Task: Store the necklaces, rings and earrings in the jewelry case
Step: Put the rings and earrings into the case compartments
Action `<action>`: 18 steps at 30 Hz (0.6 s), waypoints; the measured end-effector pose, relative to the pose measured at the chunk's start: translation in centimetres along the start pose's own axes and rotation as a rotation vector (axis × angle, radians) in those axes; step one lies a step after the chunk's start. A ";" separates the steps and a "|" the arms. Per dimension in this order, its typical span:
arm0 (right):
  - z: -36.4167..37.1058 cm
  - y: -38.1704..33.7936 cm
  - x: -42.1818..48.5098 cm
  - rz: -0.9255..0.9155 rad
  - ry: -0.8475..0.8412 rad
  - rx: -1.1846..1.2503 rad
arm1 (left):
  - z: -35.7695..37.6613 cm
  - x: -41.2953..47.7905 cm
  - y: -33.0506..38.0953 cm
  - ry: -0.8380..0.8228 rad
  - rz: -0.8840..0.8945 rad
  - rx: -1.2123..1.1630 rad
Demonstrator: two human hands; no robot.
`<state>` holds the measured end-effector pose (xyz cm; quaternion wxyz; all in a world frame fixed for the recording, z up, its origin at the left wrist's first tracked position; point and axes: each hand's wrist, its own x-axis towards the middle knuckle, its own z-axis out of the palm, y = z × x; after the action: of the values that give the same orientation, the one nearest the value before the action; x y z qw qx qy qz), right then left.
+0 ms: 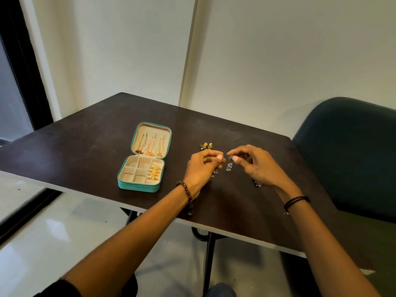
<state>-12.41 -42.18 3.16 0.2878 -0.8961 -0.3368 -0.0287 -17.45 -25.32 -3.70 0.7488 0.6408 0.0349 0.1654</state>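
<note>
Between the left grip (203, 166) and the right grip (257, 166), just above the counter (85, 151), hang two silver drop earrings. The right earring (229, 166) is pinched at its top between the thumb and forefinger of the right grip. The left earring (215, 173) dangles below the curled fingers of the left grip, which clamps its upper end. Each grip is therefore closed on one earring.

Handling: both earrings are judged very light, with loose beaded strands that swing, tangle and snag. The fine wire parts probably bend easily. Take hold at the solid top near the hook, never by the strands, and keep the two pieces apart.

Surroundings:
- Just beyond the left grip, a gold-and-green earring pair (206, 146) lies on the counter.
- Under the heel of the right grip, a small silver piece (258, 184) shows. It is partly hidden, so its kind cannot be told.
- Well to the left of the left grip, the case (137, 186) stands open. Necklaces (150, 146) hang in its lid, and rings (154, 172) fill the column nearest the grips. The square compartments beyond them appear free.
- To the right of the right grip stands a chair (353, 157).

Nothing stands between the grips and the case.
</note>
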 end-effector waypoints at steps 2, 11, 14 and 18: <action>-0.3 0.1 0.0 0.043 -0.034 0.081 | 0.0 -0.1 0.1 -0.016 -0.001 -0.001; 0.6 0.5 -0.5 0.233 0.005 0.651 | 0.3 -0.4 1.1 -0.071 0.034 -0.021; 0.8 0.3 -0.6 0.260 0.006 0.731 | 0.4 -0.5 1.1 -0.101 0.013 0.005; 1.2 0.1 -0.5 0.295 0.016 0.774 | 0.4 -0.6 1.2 -0.093 0.000 -0.008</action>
<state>-12.91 -41.93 1.99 0.6071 -0.7602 -0.1885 0.1345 -18.18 -25.73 -2.60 0.7522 0.6448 -0.0008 0.1356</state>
